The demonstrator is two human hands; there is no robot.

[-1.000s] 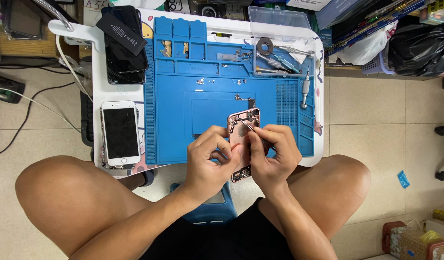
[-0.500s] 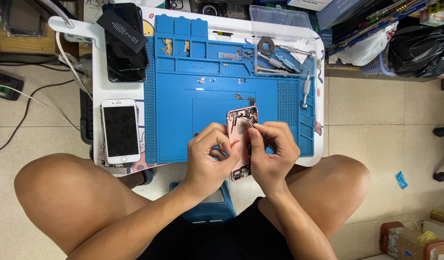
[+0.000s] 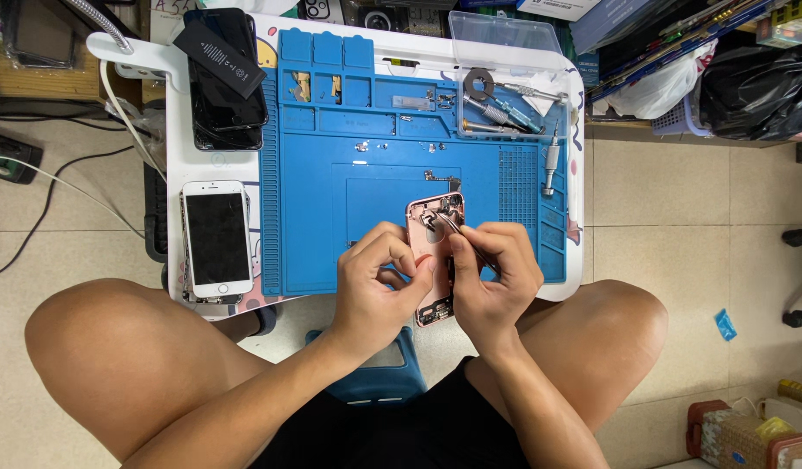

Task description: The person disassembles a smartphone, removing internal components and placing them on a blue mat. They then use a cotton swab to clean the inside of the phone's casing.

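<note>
While my left hand (image 3: 377, 287) clasps the pink, opened phone shell (image 3: 436, 260) at the counter's (image 3: 201, 165) near edge, my right hand (image 3: 492, 278) pinches tweezers (image 3: 453, 227) into its top.

Bare hands (image 3: 436, 282) and forearms (no sleeves), bare knees, dark shorts.

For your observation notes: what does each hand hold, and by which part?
Left hand grips the pink phone housing by its left edge; right hand pinches tweezers by their rear.
</note>
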